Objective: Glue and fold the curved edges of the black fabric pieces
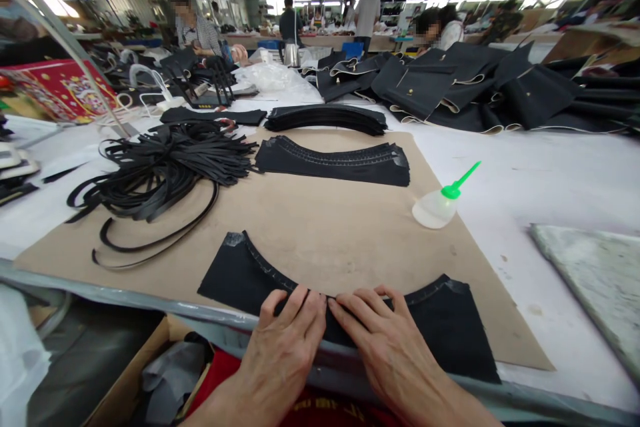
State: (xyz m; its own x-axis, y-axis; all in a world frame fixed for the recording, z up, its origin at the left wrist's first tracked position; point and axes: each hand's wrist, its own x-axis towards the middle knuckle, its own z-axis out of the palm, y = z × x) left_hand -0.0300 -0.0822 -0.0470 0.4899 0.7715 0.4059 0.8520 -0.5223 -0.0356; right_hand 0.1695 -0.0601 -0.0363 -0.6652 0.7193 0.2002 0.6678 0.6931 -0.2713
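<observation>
A curved black fabric piece lies at the table's front edge, with a thin strip running along its concave upper edge. My left hand is closed on the middle of that edge, fingertips pressed against it. Just beside it, my right hand grips the same edge, and the two index fingers almost touch. The thumbs are largely hidden. Farther back lies another curved black piece with pale marks along its curve. A bundle of narrow black strips rests to the left, one strip looping toward me.
A translucent squeeze bottle with a green nozzle stands right of centre on the brown board. Behind are a stack of curved black pieces and a heap of black panels. A pale slab lies at right. Several people work farther off.
</observation>
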